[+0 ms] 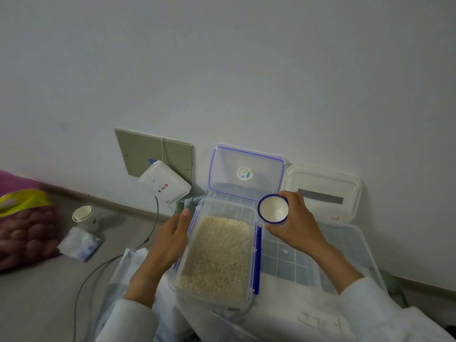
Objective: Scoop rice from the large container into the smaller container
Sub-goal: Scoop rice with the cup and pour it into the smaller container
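Note:
A clear rectangular container (223, 208) with blue side clips holds a bed of rice (217, 253) and stands open in front of me. My left hand (172, 240) lies flat against its left wall, fingers together. My right hand (296, 225) holds a small white cup with a blue rim (272, 209) just above the container's far right corner. The cup's mouth is tilted toward me and it looks empty. The container rests on a bigger translucent bin (350, 245) whose top shows a grid pattern.
A clear lid with a blue seal (246, 171) and a white lid (320, 191) lean on the wall behind. On the floor to the left are a white device (164, 182) with a cable (98, 267), stacked paper cups (84, 214), a tissue pack (80, 244) and a bag (22, 225).

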